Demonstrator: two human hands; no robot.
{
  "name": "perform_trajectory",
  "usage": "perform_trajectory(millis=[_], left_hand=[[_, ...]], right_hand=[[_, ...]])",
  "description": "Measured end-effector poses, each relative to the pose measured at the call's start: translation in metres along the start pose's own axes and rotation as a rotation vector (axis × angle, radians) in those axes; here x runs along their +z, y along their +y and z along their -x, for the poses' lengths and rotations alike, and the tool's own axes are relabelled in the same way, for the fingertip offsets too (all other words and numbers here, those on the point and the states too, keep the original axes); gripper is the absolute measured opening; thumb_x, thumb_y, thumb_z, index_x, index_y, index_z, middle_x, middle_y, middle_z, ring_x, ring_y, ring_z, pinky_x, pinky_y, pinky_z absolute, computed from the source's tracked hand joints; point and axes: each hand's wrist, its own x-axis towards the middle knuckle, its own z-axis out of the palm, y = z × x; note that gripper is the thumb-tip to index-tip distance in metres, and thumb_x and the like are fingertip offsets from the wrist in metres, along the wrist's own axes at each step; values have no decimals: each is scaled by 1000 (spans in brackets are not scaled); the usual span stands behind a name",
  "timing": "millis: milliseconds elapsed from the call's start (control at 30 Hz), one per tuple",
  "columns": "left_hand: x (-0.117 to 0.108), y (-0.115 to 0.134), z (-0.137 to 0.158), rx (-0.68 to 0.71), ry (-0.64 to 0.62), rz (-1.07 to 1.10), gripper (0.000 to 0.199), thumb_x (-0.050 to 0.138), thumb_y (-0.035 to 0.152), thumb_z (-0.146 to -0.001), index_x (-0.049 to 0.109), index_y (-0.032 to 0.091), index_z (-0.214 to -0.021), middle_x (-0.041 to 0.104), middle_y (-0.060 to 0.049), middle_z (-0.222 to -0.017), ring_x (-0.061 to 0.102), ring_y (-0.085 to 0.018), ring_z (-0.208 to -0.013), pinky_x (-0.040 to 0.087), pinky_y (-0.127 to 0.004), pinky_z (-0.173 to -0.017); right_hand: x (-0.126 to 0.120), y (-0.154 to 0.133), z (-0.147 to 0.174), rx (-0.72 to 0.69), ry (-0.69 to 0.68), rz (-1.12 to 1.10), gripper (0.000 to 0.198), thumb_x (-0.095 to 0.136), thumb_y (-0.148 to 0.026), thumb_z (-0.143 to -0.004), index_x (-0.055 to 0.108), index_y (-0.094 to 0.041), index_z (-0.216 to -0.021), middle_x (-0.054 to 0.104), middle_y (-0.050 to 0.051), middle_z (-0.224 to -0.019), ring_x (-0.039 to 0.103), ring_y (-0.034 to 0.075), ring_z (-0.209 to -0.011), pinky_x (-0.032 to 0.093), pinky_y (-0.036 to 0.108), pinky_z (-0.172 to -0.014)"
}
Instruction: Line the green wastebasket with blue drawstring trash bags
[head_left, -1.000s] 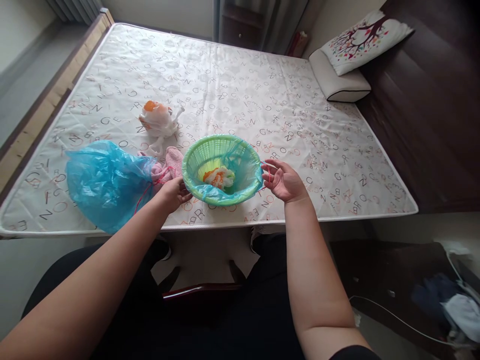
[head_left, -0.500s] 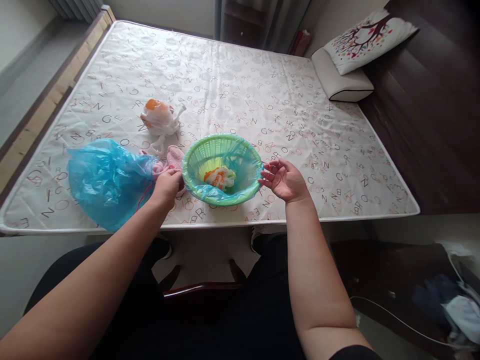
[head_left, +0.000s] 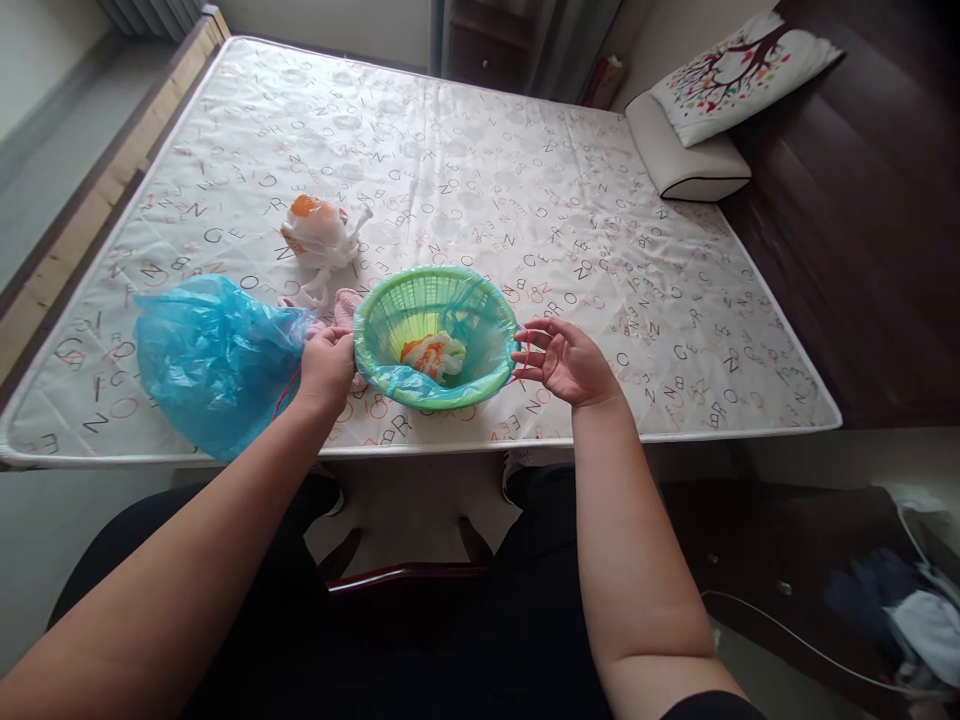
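A green plastic basket (head_left: 409,300) stands near the front edge of the mattress, tilted slightly toward me. A thin blue-green garbage bag (head_left: 480,330) lines it and folds over its rim. Inside lies a crumpled white and orange plastic wrapper (head_left: 433,355). My left hand (head_left: 328,368) is closed on the bag's edge at the left rim; its fingertips are partly hidden. At the right rim, my right hand (head_left: 568,364) has its palm turned up and its curved fingers hooked through the bag's red drawstring (head_left: 527,350).
A puffed-up blue bag (head_left: 221,360) lies left of my left hand, beside a pink cloth (head_left: 346,306). Behind them sits a knotted white plastic bag (head_left: 322,235) with orange print. The letter-patterned mattress (head_left: 480,170) carries a pillow (head_left: 742,80) at its far right.
The basket and its lining have shifted slightly left along with my left hand. My right hand stays almost in place, and the red drawstring now stands farther out from the rim.
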Motion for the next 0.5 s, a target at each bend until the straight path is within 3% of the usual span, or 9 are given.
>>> perform_trajectory(millis=[167,367,500], left_hand=[[-4,1,-1,89,75,-90,17,74,25,-78,68,18,-93,66,-2,-80,62,-17,-74,53,-23,-60],[-7,4,-3,112,94,-173,17,70,30,-84,69,19,-97,68,-3,-81,62,-19,-69,53,-30,-64],[-12,12,0,262,129,-370,13,68,30,-88,70,20,-96,70,-4,-85,67,-22,-77,55,-35,-76]], right_hand=[[6,5,1,-40,-79,32,26,72,-49,-93,72,-24,-103,78,7,-106,77,26,-91,68,42,-76],[11,9,3,-46,-254,52,34,74,-56,-93,72,-28,-112,75,7,-124,76,30,-113,68,47,-91],[16,9,8,-26,-349,75,46,75,-62,-91,69,-32,-124,70,7,-141,70,34,-128,68,50,-93]])
